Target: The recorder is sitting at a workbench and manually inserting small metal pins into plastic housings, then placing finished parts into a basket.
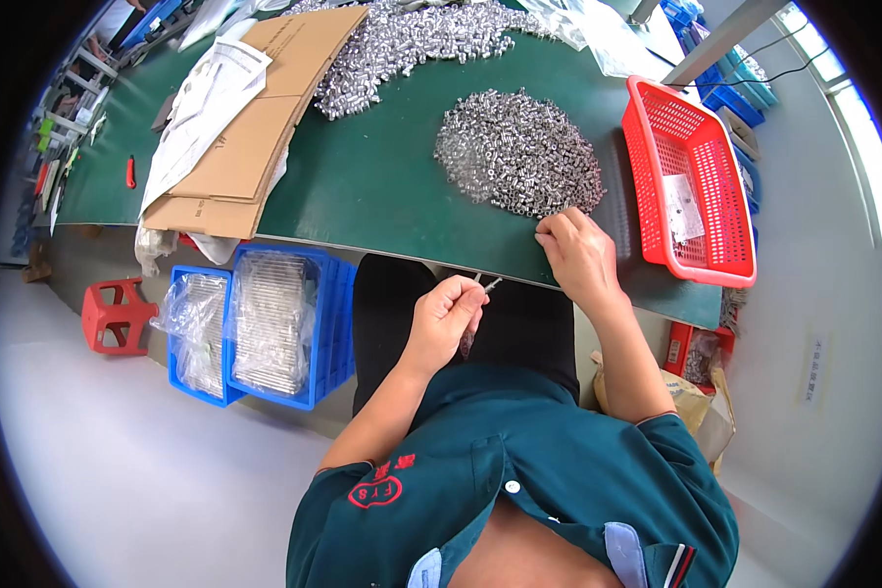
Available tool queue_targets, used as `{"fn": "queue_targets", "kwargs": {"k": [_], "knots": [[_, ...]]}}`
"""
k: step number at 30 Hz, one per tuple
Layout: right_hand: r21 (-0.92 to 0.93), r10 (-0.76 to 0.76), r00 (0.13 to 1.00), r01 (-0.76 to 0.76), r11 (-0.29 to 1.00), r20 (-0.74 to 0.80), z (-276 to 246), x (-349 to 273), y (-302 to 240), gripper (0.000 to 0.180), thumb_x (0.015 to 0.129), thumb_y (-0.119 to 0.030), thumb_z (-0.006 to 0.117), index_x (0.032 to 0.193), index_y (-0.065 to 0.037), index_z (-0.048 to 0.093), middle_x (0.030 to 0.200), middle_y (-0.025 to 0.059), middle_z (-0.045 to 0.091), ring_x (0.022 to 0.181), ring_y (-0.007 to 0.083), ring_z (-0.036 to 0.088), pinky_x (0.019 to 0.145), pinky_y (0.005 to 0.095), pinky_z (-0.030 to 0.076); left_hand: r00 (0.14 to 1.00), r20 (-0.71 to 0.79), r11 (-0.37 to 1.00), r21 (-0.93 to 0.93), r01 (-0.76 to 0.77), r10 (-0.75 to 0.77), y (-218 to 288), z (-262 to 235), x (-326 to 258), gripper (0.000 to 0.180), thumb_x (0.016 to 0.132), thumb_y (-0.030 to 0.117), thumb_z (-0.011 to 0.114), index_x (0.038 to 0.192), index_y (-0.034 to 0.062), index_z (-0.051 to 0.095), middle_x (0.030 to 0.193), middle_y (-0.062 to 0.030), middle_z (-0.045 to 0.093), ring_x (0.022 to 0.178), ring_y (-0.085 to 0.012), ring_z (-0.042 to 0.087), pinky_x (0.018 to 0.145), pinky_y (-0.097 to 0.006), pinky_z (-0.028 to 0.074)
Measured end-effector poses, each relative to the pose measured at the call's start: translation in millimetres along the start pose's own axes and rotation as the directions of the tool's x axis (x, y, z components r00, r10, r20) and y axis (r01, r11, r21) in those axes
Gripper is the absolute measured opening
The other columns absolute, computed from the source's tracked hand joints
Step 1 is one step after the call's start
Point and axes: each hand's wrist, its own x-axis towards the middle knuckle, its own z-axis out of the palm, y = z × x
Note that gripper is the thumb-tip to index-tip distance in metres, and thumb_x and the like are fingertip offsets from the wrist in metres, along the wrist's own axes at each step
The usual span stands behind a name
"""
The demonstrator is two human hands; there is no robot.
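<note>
My left hand [445, 321] is closed in front of the table edge, above my lap. From its fingertips sticks out a thin, light metal rod [494, 285]; most of it is hidden by the fingers. My right hand [580, 257] rests at the near side of a pile of small silvery metal sleeves [529, 152] on the green table [382, 196]. Its fingers are bent and pinched together close to the tabletop. Whatever may be between them is too small to make out.
Right of the pile stands a red perforated basket [645, 162] with a paper slip [683, 208] inside. A larger heap of metal parts [412, 44] lies at the back. Cardboard [235, 147] and papers cover the left. Blue crates [309, 382] and a red stool [116, 316] stand below.
</note>
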Motion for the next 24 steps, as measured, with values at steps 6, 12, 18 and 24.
{"fn": "queue_targets", "kwargs": {"k": [6, 12, 18, 24], "knots": [[0.634, 0.193, 0.897, -0.421, 0.649, 0.398, -11, -12, -27, 0.008, 0.082, -0.003, 0.063, 0.089, -0.001, 0.060, 0.076, 0.0022, 0.059, 0.068, 0.0083, 0.056, 0.061, 0.0231, 0.046, 1.000, -0.008, 1.000, -0.001, 0.023, -0.023, 0, 2, 0, 0.019, 0.093, 0.017, 0.054, 0.085, 0.0012, 0.058, 0.062, 0.0010, 0.051, 0.055, -0.0041, 0.046, 0.050, -0.019, 0.037], [0.717, 0.158, 0.819, -0.562, 0.412, 0.551, -10, -17, -34, 0.007, 0.084, -0.002, 0.062, 0.091, 0.000, 0.059, 0.075, 0.0010, 0.060, 0.066, 0.0060, 0.056, 0.057, 0.0200, 0.047, 1.000, 0.004, 0.999, 0.037, -0.003, 0.003, -1, 4, 0, 0.017, 0.093, 0.016, 0.054, 0.085, 0.0014, 0.058, 0.062, 0.0009, 0.052, 0.055, -0.0044, 0.047, 0.050, -0.019, 0.037], [0.698, 0.138, 0.786, -0.603, 0.385, 0.603, -19, -18, -33, 0.007, 0.084, 0.000, 0.061, 0.090, 0.002, 0.060, 0.075, 0.0019, 0.060, 0.066, 0.0071, 0.057, 0.057, 0.0213, 0.049, 0.999, 0.016, 0.992, 0.119, -0.041, 0.039, -2, 3, -3, 0.016, 0.092, 0.014, 0.054, 0.083, 0.0018, 0.059, 0.058, 0.0016, 0.051, 0.051, -0.0036, 0.046, 0.046, -0.019, 0.036], [0.647, 0.088, 0.846, -0.464, 0.605, 0.525, -26, -26, -42, 0.007, 0.083, 0.002, 0.061, 0.090, 0.004, 0.059, 0.075, 0.0027, 0.060, 0.067, 0.0078, 0.058, 0.058, 0.0225, 0.050, 0.995, 0.098, 0.991, 0.133, -0.033, 0.020, -1, 2, -5, 0.016, 0.092, 0.014, 0.055, 0.082, 0.0020, 0.059, 0.058, 0.0023, 0.050, 0.051, -0.0026, 0.045, 0.045, -0.019, 0.035]]}}
